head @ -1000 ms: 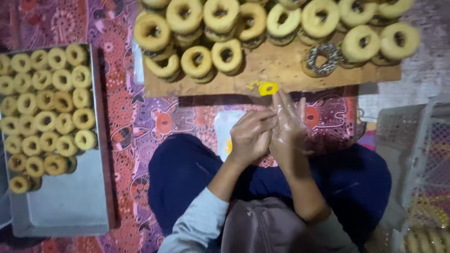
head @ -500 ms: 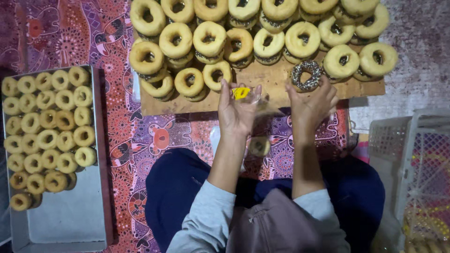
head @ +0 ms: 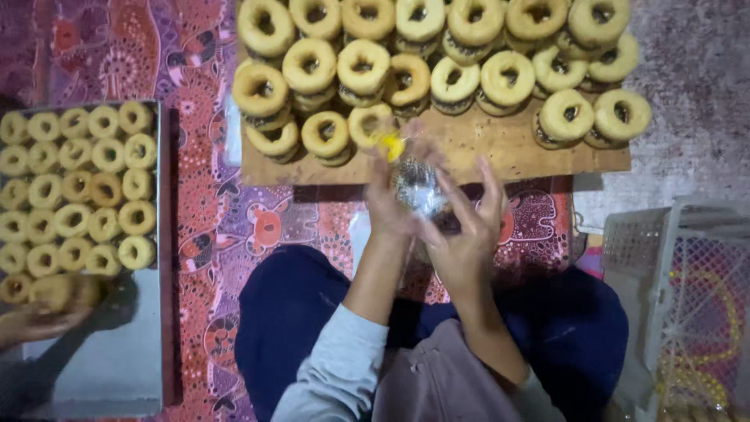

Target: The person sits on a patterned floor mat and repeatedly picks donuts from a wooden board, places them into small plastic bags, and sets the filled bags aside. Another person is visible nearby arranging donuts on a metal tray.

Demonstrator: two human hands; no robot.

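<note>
A patterned red and purple mat [head: 195, 203] covers the floor where the person sits cross-legged in dark blue trousers, and on it, ahead of the knees, lies a wooden board [head: 500, 152] stacked with ring-shaped pastries [head: 437, 55], pale on top with a dark layer beneath. To the left stands a metal tray [head: 109, 367] with rows of smaller plain rings [head: 78, 195], and another person's hand [head: 35, 320] reaches in at its near corner, seemingly over one of the rings. At the right edge stands a white lattice crate [head: 687, 289]. Between the board and the person's lap, both hands are raised together around a sprinkle-covered ring [head: 418, 186], which appears to sit in thin clear wrapping; the motion blurs it. The left hand [head: 391, 207] is closed on its near left side, fingers curled under it, while the right hand [head: 469, 230] has its fingers spread and bent, the tips touching the right side of the ring or its wrapper. A small yellow piece [head: 391, 146] shows just above the hands at the board's edge. The ring looks light, soft and crumbly, its coating likely to shed, and the film slippery; it is best held by the outer rim with gentle pressure, not squeezed across the hole.
</note>
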